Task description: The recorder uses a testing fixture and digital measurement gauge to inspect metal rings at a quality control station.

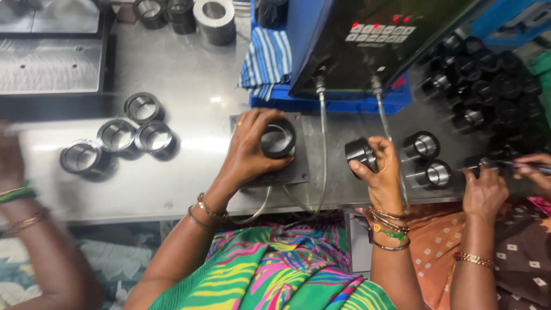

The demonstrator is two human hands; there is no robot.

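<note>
The left hand (252, 146) rests on a dark metal ring (278, 138) that sits upright, bore facing up, on a grey square fixture plate (298, 169) near the front edge of the steel tabletop (195, 74). The fingers curl around the left side of the ring and the thumb lies below it; the grip is closed on the ring.

The right hand (381, 172) is raised just above the front edge, right of the plate. It is clamped on a second dark ring (360, 153), held tilted with its bore pointing left.

Two flexible metal hoses (323, 138) run from a black control box (367, 46) at the rear, past the plate, and over the front edge. A striped blue cloth (267, 60) lies left of the box.

Four bright rings (117, 135) stand grouped toward the left end of the tabletop. Two more rings (427, 159) lie on their sides just right of the right hand. A mass of dark rings (488, 86) fills the right rear corner.

A co-worker's hand (485, 192) rests at the right front edge. Another person's blurred arm (28, 229) is at the left front edge.
</note>
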